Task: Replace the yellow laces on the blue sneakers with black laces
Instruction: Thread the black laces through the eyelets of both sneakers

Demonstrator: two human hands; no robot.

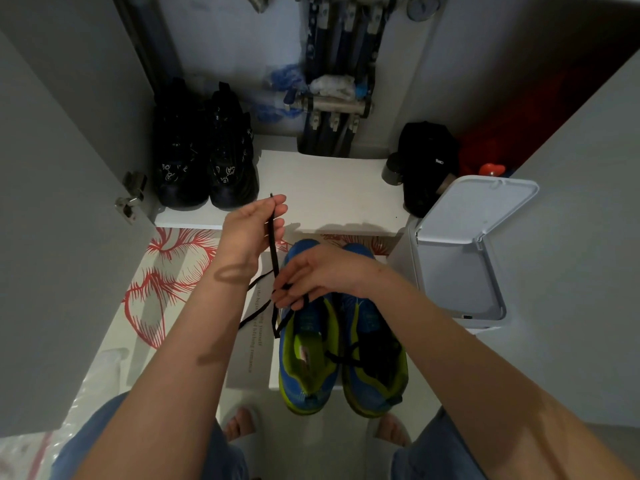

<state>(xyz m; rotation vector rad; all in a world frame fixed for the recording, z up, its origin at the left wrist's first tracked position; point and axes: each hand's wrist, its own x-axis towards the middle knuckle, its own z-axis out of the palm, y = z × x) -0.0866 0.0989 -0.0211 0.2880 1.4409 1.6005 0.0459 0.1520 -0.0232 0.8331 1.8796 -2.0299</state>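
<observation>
Two blue sneakers with lime-green lining stand side by side on the floor, toes away from me: the left sneaker and the right sneaker. The right one has a black lace across its tongue. A black lace runs taut between my hands. My left hand pinches its upper end, the tip sticking up past my fingers. My right hand holds the lace lower down, over the left sneaker's toe. Loose loops of lace hang beside that shoe. No yellow lace is visible.
A pair of black shoes stands on the white cabinet shelf. A black bag sits at the shelf's right. A white bin with its lid up stands right of the sneakers. A red-patterned sheet covers the floor left.
</observation>
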